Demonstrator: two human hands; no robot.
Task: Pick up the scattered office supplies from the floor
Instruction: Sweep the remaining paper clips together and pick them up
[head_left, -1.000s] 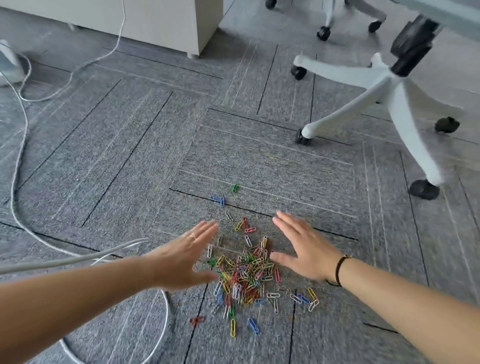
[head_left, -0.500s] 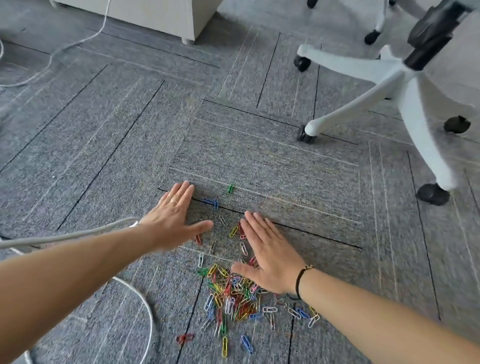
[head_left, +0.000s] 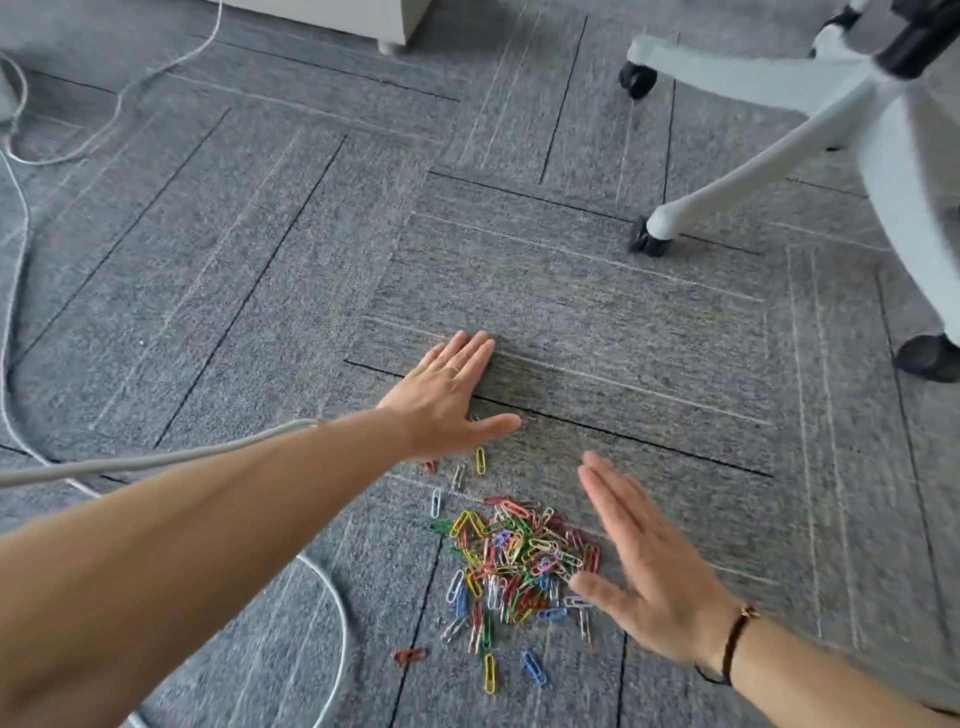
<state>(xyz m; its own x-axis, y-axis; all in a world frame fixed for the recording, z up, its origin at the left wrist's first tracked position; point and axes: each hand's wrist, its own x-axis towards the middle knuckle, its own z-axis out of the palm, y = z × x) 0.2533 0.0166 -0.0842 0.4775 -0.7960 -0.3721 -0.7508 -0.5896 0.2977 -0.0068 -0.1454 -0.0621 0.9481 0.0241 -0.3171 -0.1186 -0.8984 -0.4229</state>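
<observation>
Grey carpet tiles cover the floor, and a heap of coloured paper clips lies on them, between the person's two arms. Loose ones sit around it: a yellow clip just below the left hand's thumb, a red clip, another yellow clip and a blue clip at the near edge. The left hand lies flat on the carpet beyond the heap, fingers straight and together, thumb spread, a ring on one finger; it holds nothing. The right hand is at the right side of the heap, fingers straight, thumb touching the outer clips, a dark bracelet on the wrist. A white cable loops beneath the left forearm. The white chair base on black castors stands well apart, upper right.
</observation>
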